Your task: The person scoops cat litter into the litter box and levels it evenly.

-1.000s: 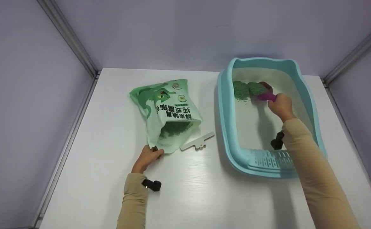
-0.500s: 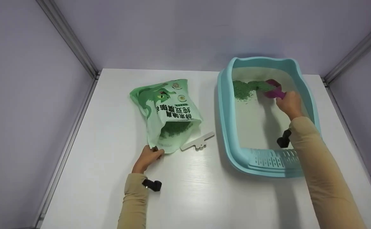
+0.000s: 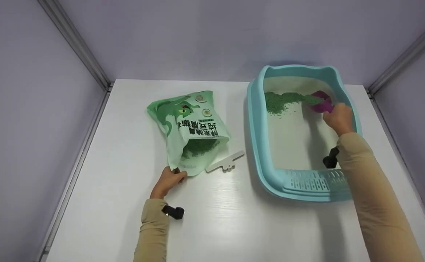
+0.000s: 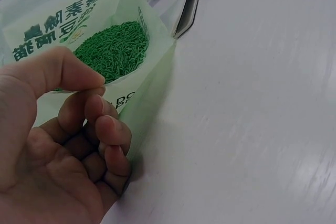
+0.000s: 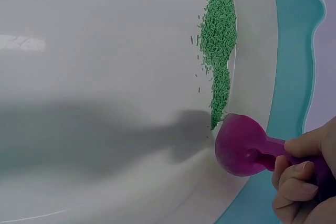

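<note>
With thumb and index finger, my left hand [image 3: 167,181] pinches the near lip of a green litter bag [image 3: 201,125], which lies with its mouth towards me. Green pellets [image 4: 118,51] fill part of the bag in the left wrist view. My right hand [image 3: 339,118] grips the handle of a purple scoop [image 5: 241,145], tilted over the far right of a blue-rimmed litter box [image 3: 256,123]. A strip of green pellets [image 5: 218,30] lies along the box's far end, running up to the scoop's lip. How much the scoop holds is hidden.
A pale sealing clip [image 3: 227,162] lies on the white table [image 3: 212,218] between the bag and the box. At the box's near end is a slotted step [image 3: 307,181]. Grey-lilac walls [image 3: 212,40] close in the back and both sides.
My right hand and the scoop have moved to the right across the box's far end, and the strip of pellets has grown longer that way. The left hand keeps its place at the bag.
</note>
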Motion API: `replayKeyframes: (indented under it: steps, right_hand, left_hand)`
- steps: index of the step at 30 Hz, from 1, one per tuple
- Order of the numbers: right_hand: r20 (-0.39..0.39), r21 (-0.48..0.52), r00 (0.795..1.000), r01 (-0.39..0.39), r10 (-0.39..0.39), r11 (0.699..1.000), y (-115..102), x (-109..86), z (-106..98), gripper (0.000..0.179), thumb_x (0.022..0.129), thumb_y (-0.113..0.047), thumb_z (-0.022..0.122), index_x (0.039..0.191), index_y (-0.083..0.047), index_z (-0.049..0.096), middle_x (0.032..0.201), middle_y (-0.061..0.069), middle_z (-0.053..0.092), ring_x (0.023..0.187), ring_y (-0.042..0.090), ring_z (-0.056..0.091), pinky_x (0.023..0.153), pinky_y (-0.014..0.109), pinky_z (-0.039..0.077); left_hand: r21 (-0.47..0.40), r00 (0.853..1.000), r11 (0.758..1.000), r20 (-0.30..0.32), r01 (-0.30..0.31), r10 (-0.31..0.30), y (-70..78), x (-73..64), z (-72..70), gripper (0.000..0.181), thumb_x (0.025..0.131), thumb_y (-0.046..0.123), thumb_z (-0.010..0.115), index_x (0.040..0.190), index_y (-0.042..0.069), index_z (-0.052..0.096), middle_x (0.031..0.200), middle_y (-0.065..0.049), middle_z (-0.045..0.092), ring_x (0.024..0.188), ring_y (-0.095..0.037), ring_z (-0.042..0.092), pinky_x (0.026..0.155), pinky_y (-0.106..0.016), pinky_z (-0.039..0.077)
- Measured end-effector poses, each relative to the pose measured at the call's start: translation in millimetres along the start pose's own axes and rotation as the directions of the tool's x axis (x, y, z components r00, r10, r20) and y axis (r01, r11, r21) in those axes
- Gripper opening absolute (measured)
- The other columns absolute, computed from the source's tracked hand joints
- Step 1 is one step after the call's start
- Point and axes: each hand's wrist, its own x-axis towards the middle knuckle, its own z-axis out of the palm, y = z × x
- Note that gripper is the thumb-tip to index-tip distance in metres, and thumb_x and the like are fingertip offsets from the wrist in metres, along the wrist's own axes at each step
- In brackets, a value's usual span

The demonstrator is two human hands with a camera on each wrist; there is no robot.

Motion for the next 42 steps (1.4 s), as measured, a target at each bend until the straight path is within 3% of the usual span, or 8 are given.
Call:
replayKeyframes:
  steps: [8, 14, 22, 30, 37, 42]
  right_hand:
    - [-0.008, 0.009, 1.000, 0.018, -0.018, 1.000, 10.0, -3.0, -3.9, 0.018, 0.082, -0.008, 0.048, 0.070, 0.006, 0.044, 0.076, 0.025, 0.048, 0.072, 0.035, 0.041, 0.069, 0.054, 0.040]
    - [0.001, -0.017, 1.000, 0.026, -0.026, 1.000, 15.6, -4.5, -6.1, 0.024, 0.082, -0.008, 0.049, 0.062, -0.005, 0.036, 0.069, 0.020, 0.045, 0.065, 0.031, 0.040, 0.063, 0.049, 0.040]
    - [0.007, -0.040, 0.998, 0.057, -0.056, 0.998, 15.9, -8.1, -8.7, 0.026, 0.079, -0.007, 0.050, 0.060, -0.007, 0.034, 0.063, 0.014, 0.041, 0.062, 0.027, 0.036, 0.058, 0.045, 0.037]
    - [0.013, -0.029, 0.995, 0.104, -0.104, 0.994, 7.0, -14.3, -4.1, 0.017, 0.082, -0.005, 0.051, 0.069, 0.004, 0.046, 0.065, 0.017, 0.046, 0.063, 0.027, 0.038, 0.056, 0.041, 0.035]
    - [0.026, -0.016, 0.994, 0.111, -0.110, 0.994, -4.9, -13.5, 3.1, 0.017, 0.082, -0.005, 0.052, 0.069, 0.005, 0.048, 0.064, 0.013, 0.043, 0.062, 0.026, 0.037, 0.054, 0.037, 0.032]
    - [-0.003, -0.018, 0.980, 0.197, -0.198, 0.980, -11.3, -15.2, 8.4, 0.017, 0.081, -0.003, 0.052, 0.069, 0.009, 0.052, 0.062, 0.017, 0.046, 0.060, 0.027, 0.037, 0.053, 0.035, 0.030]
  left_hand:
    - [0.005, 1.000, 1.000, -0.010, -0.001, 0.001, -1.5, 1.7, 1.0, 0.019, 0.081, 0.016, 0.061, 0.070, 0.013, 0.045, 0.062, 0.002, 0.048, 0.062, -0.014, 0.043, 0.063, -0.027, 0.038]
    - [-0.011, 1.000, 1.000, 0.009, -0.001, 0.001, -1.9, 1.5, 0.8, 0.019, 0.082, 0.015, 0.059, 0.071, 0.014, 0.044, 0.064, 0.002, 0.048, 0.064, -0.015, 0.043, 0.064, -0.028, 0.038]
    - [-0.004, 1.000, 1.000, 0.007, 0.002, -0.002, 0.8, -1.0, 0.3, 0.019, 0.082, 0.016, 0.059, 0.070, 0.014, 0.044, 0.063, 0.001, 0.048, 0.063, -0.015, 0.043, 0.064, -0.028, 0.038]
    - [-0.002, 1.000, 1.000, 0.002, 0.001, -0.001, 0.5, -1.3, 0.1, 0.020, 0.082, 0.015, 0.059, 0.067, 0.014, 0.045, 0.062, 0.002, 0.049, 0.062, -0.015, 0.044, 0.064, -0.028, 0.039]
    - [-0.002, 1.000, 1.000, 0.000, 0.000, 0.000, -0.6, -0.4, 0.4, 0.018, 0.082, 0.016, 0.060, 0.072, 0.013, 0.045, 0.063, 0.001, 0.048, 0.062, -0.016, 0.044, 0.064, -0.028, 0.039]
    - [-0.012, 1.000, 1.000, 0.003, 0.003, -0.003, -0.4, -0.4, 0.5, 0.016, 0.082, 0.015, 0.059, 0.074, 0.013, 0.046, 0.064, 0.001, 0.048, 0.063, -0.015, 0.044, 0.064, -0.028, 0.039]
